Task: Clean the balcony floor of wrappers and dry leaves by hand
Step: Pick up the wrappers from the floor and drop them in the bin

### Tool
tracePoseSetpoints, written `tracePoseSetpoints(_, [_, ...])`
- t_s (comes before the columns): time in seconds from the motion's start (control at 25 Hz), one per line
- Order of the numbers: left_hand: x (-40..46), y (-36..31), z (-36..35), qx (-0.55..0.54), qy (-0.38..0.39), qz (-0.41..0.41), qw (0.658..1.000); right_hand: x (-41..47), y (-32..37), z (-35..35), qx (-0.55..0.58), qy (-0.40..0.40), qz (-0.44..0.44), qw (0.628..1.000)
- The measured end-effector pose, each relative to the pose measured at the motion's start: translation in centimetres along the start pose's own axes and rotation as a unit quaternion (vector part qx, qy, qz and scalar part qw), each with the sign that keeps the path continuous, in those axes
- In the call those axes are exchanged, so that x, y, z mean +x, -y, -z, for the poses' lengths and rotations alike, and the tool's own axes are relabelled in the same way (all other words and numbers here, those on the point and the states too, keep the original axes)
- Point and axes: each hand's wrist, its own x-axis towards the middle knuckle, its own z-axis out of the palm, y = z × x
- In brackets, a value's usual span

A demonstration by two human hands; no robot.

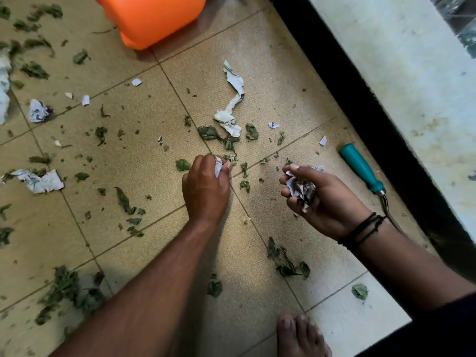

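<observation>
pinching a paper scrap low, left hand; right hand cupping litter

Beige tiled floor; orange container; teal tool handle; white printed wrappers; dull green leaves.

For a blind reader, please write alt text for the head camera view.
Two hands gather litter from a tiled floor: the left hand pinches a paper scrap, the right hand holds a wad of paper and leaves. Nearby lie a long torn wrapper and a teal-handled tool.
</observation>
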Motion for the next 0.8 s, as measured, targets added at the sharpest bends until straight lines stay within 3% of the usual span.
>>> tracePoseSetpoints(0.08, [0.8,-2.5,1.3,-0.136,-0.088,0.059,0.985,-0.5,0.2,-1.4,0.051,-0.020,0.008,0.998])
tracePoseSetpoints(0.16, [2.7,-6.3,3.8,-0.305,-0.196,0.205,0.909,-1.9,1.6,-3.6,0.073,-0.032,0.034,0.996])
tracePoseSetpoints(0.24, [4.5,-10.0,8.3,-0.503,-0.204,0.362,0.758,-4.4,4.3,-7.0,0.078,-0.008,0.046,0.996])
tracePoseSetpoints(0.36, [4.9,-14.1,16.3,-0.695,-0.154,0.446,0.543,-9.1,9.1,-12.8,0.117,0.044,0.043,0.991])
tracePoseSetpoints(0.44, [4.4,-16.2,21.9,-0.769,-0.138,0.446,0.436,-13.3,11.5,-16.4,0.136,0.069,0.040,0.987])
tracePoseSetpoints(0.48, [4.1,-17.4,25.1,-0.789,-0.135,0.440,0.407,-16.0,12.5,-18.3,0.137,0.087,0.033,0.986])
tracePoseSetpoints(0.56, [3.4,-20.3,31.6,-0.797,-0.119,0.433,0.405,-21.9,14.0,-21.5,0.142,0.127,0.009,0.982])
tracePoseSetpoints(0.68, [1.7,-23.7,39.5,-0.775,-0.097,0.420,0.462,-29.5,15.4,-24.9,0.132,0.165,-0.010,0.977])
tracePoseSetpoints(0.8, [-0.7,-25.2,47.6,-0.788,-0.097,0.377,0.477,-36.3,16.6,-28.1,0.088,0.209,-0.004,0.974])
